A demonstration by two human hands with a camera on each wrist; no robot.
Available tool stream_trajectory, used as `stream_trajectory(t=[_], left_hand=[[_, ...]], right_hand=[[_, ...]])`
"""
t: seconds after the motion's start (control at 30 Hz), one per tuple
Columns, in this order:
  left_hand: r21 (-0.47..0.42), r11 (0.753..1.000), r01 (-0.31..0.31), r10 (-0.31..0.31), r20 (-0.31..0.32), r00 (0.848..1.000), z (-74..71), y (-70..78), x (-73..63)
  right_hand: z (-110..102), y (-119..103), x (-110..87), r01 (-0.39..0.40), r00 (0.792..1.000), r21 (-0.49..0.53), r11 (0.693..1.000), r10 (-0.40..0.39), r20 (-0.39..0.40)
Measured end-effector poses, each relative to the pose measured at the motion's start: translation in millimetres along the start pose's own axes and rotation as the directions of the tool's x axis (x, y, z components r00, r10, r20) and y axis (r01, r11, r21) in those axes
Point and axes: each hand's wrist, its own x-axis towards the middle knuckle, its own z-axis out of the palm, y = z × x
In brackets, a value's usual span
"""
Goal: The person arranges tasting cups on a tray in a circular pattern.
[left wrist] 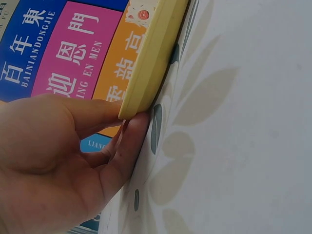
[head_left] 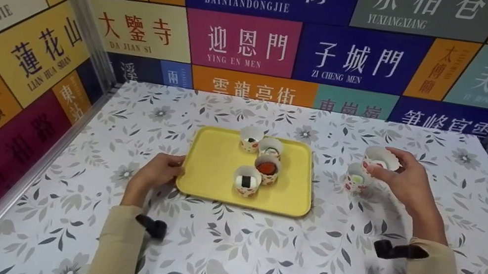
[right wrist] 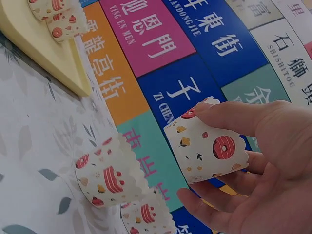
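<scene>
The table, covered in a white cloth with a grey leaf and flower print, fills the work area. Panels printed with coloured street-name signs wall it in at the back and on both sides.

A yellow tray lies flat on the cloth, left of centre. Four paper cups stand on it in a loose cluster toward its right half: one at the rear, one just beside it to the right, one with a red filling in front of those, and the nearest one, which holds a white piece with a dark band.

The left hand grips the tray's left edge. The left wrist view shows the thumb on top of the rim and a finger curled beneath it, against the cloth.

The right hand is raised off the table, well to the right of the tray. Its thumb and fingers are closed around a held paper cup, white with small printed doughnuts and flowers, as the right wrist view confirms. This cup is clear of the cloth.

One further cup with a pale green filling stands on the cloth just below and to the left of the held cup. The right wrist view shows another cup close behind it.
</scene>
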Motion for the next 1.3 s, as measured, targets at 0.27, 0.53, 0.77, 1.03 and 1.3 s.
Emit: stream_trajectory(t=[0.27, 0.53, 0.77, 1.03, 1.3], left_hand=[[-0.044, 0.999, 0.002, -0.001, 0.028, 1.000, -0.7, 0.1, -0.5], [-0.012, 1.000, 0.001, -0.001, 0.009, 1.000, -1.5, 2.4, -0.9], [-0.017, 1.000, -0.015, 0.015, 0.011, 1.000, -0.9, 1.7, -0.8], [-0.021, 1.000, -0.020, 0.021, 0.013, 1.000, -1.0, -0.8, -0.5], [0.017, 1.000, 0.004, -0.004, -0.001, 1.000, -1.7, 0.6, 0.6]], right_hand=[[26, -21, 1.2, 0.023, 1.000, -0.069, 0.997, -0.021, 0.022], [44, -36, 0.1, 0.047, 0.997, -0.050, 0.998, -0.044, 0.057], [57, -44, -5.1, 0.070, 0.995, -0.065, 0.995, -0.065, 0.074], [66, -57, -14.1, 0.084, 0.993, -0.075, 0.994, -0.077, 0.095], [84, -67, -13.9, 0.113, 0.991, -0.086, 0.990, -0.107, 0.075]])
